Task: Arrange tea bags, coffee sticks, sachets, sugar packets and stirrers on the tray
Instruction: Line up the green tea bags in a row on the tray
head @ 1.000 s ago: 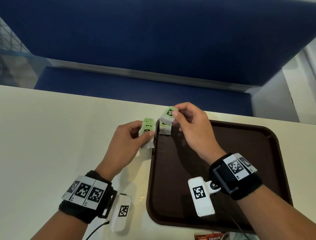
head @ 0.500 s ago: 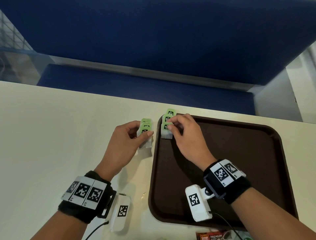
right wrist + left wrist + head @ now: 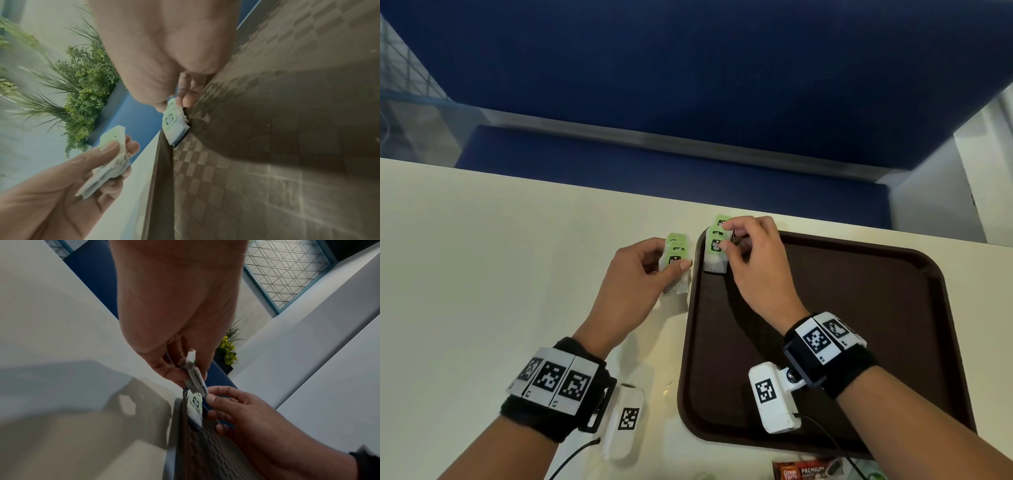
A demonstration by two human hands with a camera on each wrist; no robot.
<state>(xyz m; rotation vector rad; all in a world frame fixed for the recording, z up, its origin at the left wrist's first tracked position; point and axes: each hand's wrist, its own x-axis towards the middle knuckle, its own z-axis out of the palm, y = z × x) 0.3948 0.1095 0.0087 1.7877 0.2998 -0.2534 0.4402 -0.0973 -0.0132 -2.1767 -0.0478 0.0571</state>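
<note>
Left hand point(image 3: 640, 274) fingers pinch a papery tea-bag stack point(image 3: 676, 263); right hand point(image 3: 753, 263) fingers grip green-tagged bags point(image 3: 717, 250) on the textured brown tray point(image 3: 876, 308).

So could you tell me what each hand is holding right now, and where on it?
Left hand grips a stack of tea bags by its sides; right hand pinches the tea bags on the tray at their top.

Head view bright; wrist views dim, distorted.
</note>
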